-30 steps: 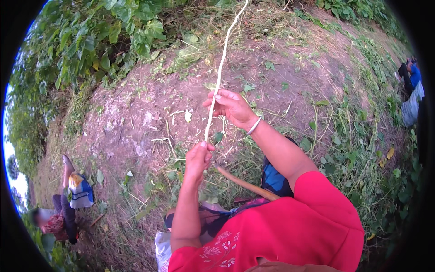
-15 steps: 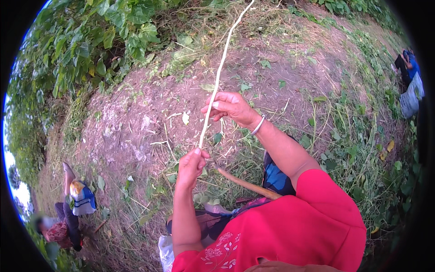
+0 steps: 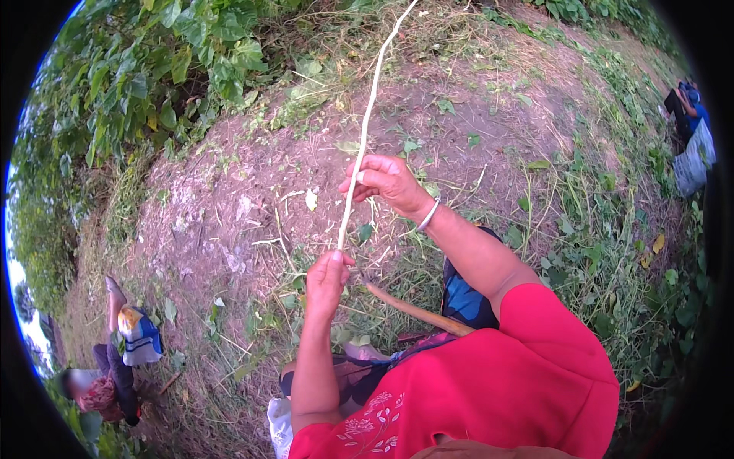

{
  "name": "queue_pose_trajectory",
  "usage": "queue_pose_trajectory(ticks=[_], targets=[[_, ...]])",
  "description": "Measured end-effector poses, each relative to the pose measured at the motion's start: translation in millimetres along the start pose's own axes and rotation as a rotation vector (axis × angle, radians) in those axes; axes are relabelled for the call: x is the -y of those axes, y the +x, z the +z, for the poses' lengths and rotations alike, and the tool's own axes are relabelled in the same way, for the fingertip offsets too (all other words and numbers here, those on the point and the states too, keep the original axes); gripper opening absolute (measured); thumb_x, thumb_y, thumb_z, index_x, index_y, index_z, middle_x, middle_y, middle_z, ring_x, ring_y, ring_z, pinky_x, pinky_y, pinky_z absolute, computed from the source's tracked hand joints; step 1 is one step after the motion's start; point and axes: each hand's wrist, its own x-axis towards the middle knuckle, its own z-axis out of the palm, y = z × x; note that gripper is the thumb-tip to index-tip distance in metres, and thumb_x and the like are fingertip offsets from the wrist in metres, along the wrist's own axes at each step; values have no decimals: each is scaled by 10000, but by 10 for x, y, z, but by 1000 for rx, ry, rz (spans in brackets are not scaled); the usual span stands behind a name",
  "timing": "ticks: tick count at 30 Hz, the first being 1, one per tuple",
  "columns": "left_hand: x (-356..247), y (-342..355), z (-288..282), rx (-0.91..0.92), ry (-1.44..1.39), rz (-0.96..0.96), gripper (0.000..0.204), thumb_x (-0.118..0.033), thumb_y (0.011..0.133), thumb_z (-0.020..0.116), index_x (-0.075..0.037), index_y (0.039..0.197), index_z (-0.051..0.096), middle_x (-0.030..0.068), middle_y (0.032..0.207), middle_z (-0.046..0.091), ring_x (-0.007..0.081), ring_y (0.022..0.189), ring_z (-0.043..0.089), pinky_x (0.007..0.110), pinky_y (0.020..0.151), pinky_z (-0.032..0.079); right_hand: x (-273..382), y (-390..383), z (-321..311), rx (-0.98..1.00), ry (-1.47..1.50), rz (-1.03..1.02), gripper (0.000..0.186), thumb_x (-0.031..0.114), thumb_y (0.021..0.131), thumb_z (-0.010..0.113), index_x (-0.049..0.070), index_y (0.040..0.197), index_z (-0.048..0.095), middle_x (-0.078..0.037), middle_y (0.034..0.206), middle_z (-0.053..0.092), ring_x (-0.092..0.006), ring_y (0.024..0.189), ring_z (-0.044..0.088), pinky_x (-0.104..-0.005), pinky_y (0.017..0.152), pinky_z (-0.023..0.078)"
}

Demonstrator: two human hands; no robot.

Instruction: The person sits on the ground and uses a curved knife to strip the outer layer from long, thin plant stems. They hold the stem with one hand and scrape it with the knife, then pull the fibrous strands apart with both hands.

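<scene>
A long, thin, pale stem [image 3: 372, 96] rises from my hands and runs out past the top edge, slightly bent. Its lower end is pinched in my left hand [image 3: 327, 275], between thumb and fingers. Farther up, my right hand [image 3: 388, 183] grips the same stem with thumb and forefinger, the other fingers curled behind it. A pale bangle [image 3: 429, 215] circles my right wrist. Just below my left hand a brown wooden handle [image 3: 417, 310] slants across my lap; its dark tip lies near the ground litter.
Leafy bushes [image 3: 153, 73] fill the upper left. Bare soil [image 3: 229, 180] with scattered stalks and cut vines lies ahead. One person [image 3: 115, 382] sits at the lower left beside a coloured bag [image 3: 140, 336]. Another person [image 3: 692, 107] is at the far right near a pale sack [image 3: 696, 162].
Both hands keep their hold on the stem. My left hand has shifted slightly to the right, and the stem's upper part has swung a little to the left.
</scene>
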Motion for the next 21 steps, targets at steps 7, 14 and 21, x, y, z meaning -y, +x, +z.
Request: queue_pose_trajectory(ticks=[7, 14, 21], targets=[[-165, -4, 84, -103, -189, 63, 280, -274, 967, 429, -38, 913, 569, -47, 581, 393, 25, 487, 317, 187, 418, 229, -284, -89, 309, 484, -59, 222, 384, 282, 931, 514, 23, 1213, 530, -99, 1101, 613, -151, 975, 593, -309, 864, 479], [-174, 19, 186, -167, -191, 64, 283, -287, 974, 387, -54, 939, 546, -17, 611, 438, 52, 482, 364, 190, 424, 285, -236, -318, 515, 453, -18, 247, 380, 244, 936, 505, 17, 1240, 517, -61, 866, 624, -139, 769, 629, -287, 717, 519], [13, -35, 181, -67, 566, 215, 384, -305, 915, 488, -17, 1161, 549, 132, 1016, 610, 232, 948, 582, 352, 816, 450, 56, -356, 299, 12, -37, -54, 230, 244, 954, 465, 27, 997, 528, -25, 746, 581, -90, 618, 547, -239, 576, 474]])
